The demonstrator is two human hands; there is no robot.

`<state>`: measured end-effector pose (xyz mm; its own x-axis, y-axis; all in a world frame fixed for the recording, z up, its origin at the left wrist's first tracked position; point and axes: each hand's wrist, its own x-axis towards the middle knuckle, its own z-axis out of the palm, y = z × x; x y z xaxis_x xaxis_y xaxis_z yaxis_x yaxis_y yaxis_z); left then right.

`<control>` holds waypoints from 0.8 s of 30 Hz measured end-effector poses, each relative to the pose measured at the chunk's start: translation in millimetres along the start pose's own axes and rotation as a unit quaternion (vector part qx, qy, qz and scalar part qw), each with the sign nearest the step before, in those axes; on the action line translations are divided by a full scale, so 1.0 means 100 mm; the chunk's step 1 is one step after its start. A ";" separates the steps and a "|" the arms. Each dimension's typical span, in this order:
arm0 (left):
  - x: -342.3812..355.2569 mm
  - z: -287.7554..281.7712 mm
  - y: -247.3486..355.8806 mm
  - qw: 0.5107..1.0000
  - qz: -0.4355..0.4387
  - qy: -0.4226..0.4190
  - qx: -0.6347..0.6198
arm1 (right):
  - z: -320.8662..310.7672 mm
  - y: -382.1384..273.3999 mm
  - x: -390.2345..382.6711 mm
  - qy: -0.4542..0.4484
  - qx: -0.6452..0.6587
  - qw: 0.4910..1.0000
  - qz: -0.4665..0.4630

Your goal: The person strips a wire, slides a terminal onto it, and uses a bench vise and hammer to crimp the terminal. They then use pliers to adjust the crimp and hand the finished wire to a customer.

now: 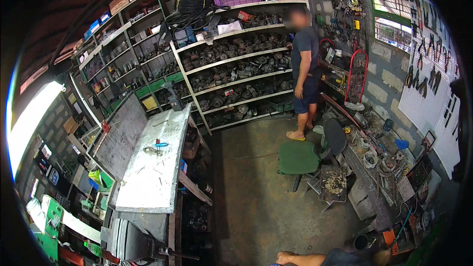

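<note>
At the lower edge, a bare forearm with a dark sleeve reaches in from the right, and I take it as my right arm. My right hand (pixel 284 257) looks closed, its fingers curled and partly cut off by the picture's edge. A sliver of blue shows just below it, too little to name. My left hand is out of view. To the left stands a metal-topped workbench (pixel 138 177) with a blue-handled tool (pixel 160 144) and small thin pieces lying on it. A large bench vise (pixel 129 240) sits at its near end.
Another person (pixel 304 64) stands before shelves (pixel 241 77) packed with mechanical parts. A green chair (pixel 297 157) stands on the concrete floor (pixel 246 187). A cluttered bench (pixel 362 182) runs along the right wall, below a pegboard (pixel 419 113) hung with pliers. A grey power tool (pixel 173 99) stands at the workbench's far end.
</note>
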<state>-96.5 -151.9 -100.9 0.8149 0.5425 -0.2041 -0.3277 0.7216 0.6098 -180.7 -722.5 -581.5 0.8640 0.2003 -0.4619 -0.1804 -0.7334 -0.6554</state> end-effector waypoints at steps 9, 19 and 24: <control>-0.12 0.25 -0.04 1.000 0.001 0.020 0.019 | -0.31 -0.30 -0.18 -0.080 0.196 0.966 0.146; -0.22 0.45 -0.13 0.999 -0.027 0.009 0.035 | -0.41 -0.41 -0.24 -0.120 0.215 0.954 0.171; -0.44 0.65 -0.06 0.999 -0.036 -0.010 0.027 | -0.51 -0.56 -0.38 -0.099 0.130 0.971 0.173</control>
<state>-99.9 -207.7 -45.8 0.8445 0.4818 -0.2337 -0.2426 0.7333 0.6352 -179.5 -722.7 -496.7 0.6275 0.1105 -0.7708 -0.5790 -0.5957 -0.5567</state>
